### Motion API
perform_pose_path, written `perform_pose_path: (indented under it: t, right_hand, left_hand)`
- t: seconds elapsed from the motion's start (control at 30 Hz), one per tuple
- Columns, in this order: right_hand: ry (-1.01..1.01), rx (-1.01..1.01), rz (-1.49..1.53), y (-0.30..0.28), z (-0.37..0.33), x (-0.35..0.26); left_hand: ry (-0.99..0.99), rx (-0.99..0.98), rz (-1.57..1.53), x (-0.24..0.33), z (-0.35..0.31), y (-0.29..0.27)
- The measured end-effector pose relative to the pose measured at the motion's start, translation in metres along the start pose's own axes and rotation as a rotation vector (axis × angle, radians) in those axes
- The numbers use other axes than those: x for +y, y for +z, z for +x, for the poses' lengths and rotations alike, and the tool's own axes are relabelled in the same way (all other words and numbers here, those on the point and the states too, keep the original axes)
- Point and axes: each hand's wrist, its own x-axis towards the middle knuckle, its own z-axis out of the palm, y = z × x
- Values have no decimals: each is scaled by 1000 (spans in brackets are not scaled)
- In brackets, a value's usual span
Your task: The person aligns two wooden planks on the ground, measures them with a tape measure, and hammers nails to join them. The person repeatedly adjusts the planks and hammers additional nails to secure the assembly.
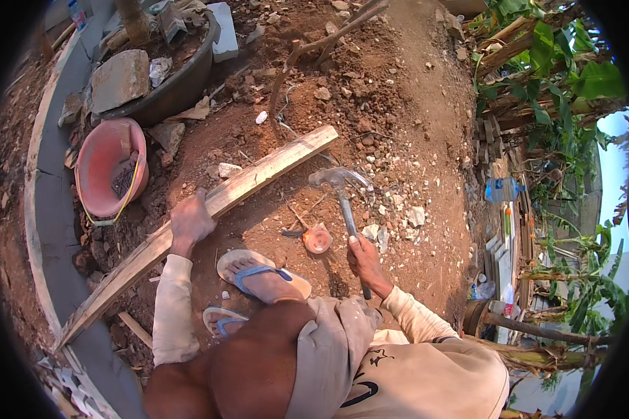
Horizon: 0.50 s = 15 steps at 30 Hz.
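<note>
My left hand (192,222) is closed around a long wooden plank (272,170). The plank slants from the upper middle down to the lower left, where its end lies over a low grey wall (52,230). In my right hand (369,265) is a claw hammer (346,204), gripped low on its metal handle. Its head is raised near the plank's far end, apart from the wood. Between the plank and the hammer, a small round orange-red object (318,239) lies on the dirt; I cannot make out its kind.
At the left stands a red bucket (112,167) with nails or similar thin bits in it. Behind it, a large black basin (178,91) holds rubble and a concrete block (121,80). Sticks, stones and loose soil cover the ground. A blue water bottle (503,190) lies by stacked boards.
</note>
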Motion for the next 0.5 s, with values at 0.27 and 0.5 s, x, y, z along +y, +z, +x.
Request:
perform_pose_path:
  t: [0.27,0.5]
  right_hand:
    - [485,241,454,-92,-85,168]
    - [499,486,-326,-159,-46,256]
  left_hand:
    - [-15,-202,-53,-7,-2,-22]
    - [-20,-422,-124,-53,-21,-54]
